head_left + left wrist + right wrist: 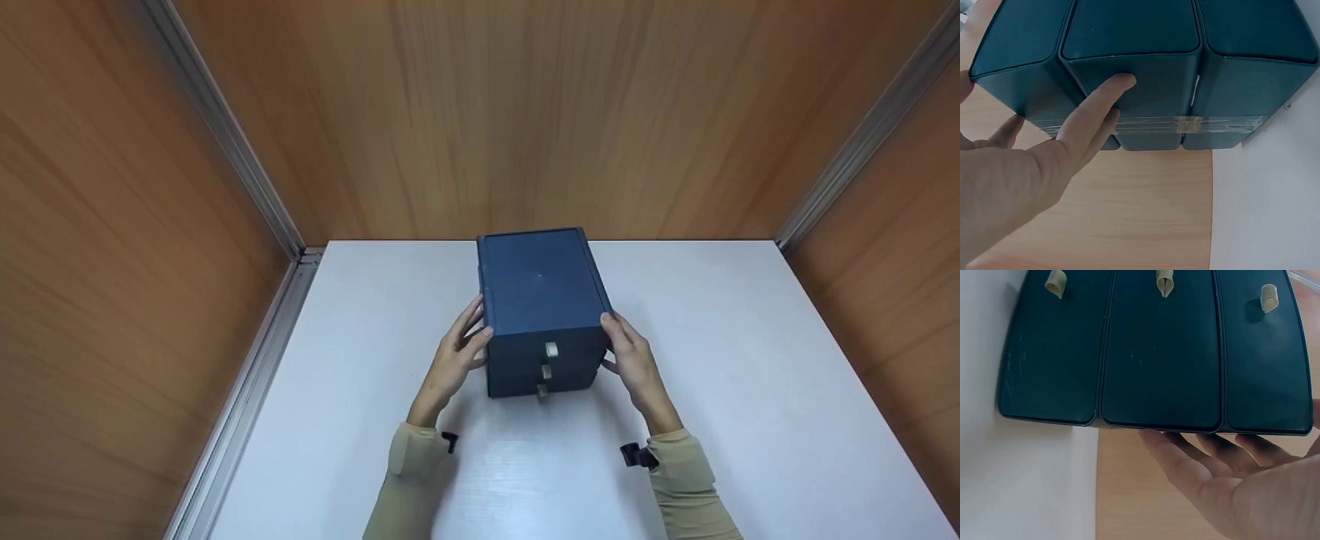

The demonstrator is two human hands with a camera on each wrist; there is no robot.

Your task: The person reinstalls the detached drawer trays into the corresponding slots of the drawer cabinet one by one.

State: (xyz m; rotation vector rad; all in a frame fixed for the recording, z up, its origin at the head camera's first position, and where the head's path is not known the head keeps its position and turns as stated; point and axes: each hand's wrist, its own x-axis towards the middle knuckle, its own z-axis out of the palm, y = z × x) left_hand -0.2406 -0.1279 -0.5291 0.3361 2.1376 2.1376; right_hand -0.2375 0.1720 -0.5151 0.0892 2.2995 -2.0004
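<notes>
A dark blue mini chest of drawers (541, 281) stands at mid-table, its front turned toward me. Three small pale pull tabs (1165, 281) run down its front. Both hands hold the chest from opposite sides. The left hand (450, 366) has its thumb at the upper front corner and its fingers against the left side; in the left wrist view two fingers (1100, 107) stretch straight along the side panels, above a strip of clear tape (1157, 125). On the other side, the right hand (634, 364) holds the right upper corner by thumb and fingers, the fingers partly hidden behind the edge.
The chest stands on a white tabletop (337, 330). Wood-grain panels (540, 112) enclose the table at the back and both sides, with metal rails (232, 142) at the corners. Small dark devices (637, 455) are strapped at the cuffs of the sleeves (686, 465).
</notes>
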